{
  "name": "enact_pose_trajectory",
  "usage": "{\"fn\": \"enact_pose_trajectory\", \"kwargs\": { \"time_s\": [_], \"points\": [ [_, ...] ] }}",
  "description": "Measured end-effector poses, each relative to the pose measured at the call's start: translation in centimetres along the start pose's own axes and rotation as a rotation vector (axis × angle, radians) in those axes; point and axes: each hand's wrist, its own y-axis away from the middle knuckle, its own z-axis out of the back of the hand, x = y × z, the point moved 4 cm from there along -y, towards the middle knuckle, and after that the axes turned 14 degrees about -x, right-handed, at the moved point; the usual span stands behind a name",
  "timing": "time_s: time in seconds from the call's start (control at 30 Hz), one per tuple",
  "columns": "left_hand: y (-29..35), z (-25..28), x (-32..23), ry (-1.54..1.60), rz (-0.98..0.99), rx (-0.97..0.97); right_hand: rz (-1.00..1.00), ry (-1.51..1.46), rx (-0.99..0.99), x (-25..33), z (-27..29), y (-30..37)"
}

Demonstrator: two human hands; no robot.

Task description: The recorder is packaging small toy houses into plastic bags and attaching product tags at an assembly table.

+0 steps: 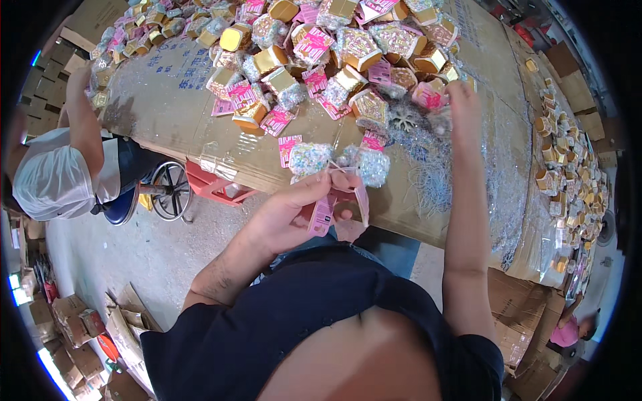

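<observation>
Brown cardboard covers the worktable, its far part crowded with a heap of glittery, gold-based ornaments, while a co-worker in a white top sits at the left. Close to the near edge, the left hand has its thumb and finger pinched on a pale cord, with pink tags hanging below the grip. Just beyond the fingers are two sparkly ornaments, a pale one on the left and a silvery one on the right; whether they rest on the cardboard or hang from the cord, I cannot tell. Stretched forward, the right hand has bent fingers beside an ornament with a pink front, though the view does not show whether they close on anything. Beneath that forearm lies a loose tangle of bluish threads, with a silver snowflake near it. Strands could catch on the fingers or on an ornament if the right arm drags back low across them. A slack pinch might let the thin cord slip, and the tags could twist together or crease under the thumb. Being so near the edge, the two sparkly ornaments could drop if bumped.
</observation>
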Motion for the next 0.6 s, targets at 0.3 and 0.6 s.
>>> {"fn": "enact_pose_trajectory", "kwargs": {
  "time_s": [0.3, 0.6],
  "points": [
    [0.2, -3.4, -1.1, 0.006, -0.068, -0.012, -0.439, -0.484, 0.286, 10.1, 3.1, 1.6],
    [0.0, -4.1, -1.3, -0.074, 0.048, 0.065, -0.148, -0.27, 0.573, 15.4, 1.6, 7.6]
  ]
}}
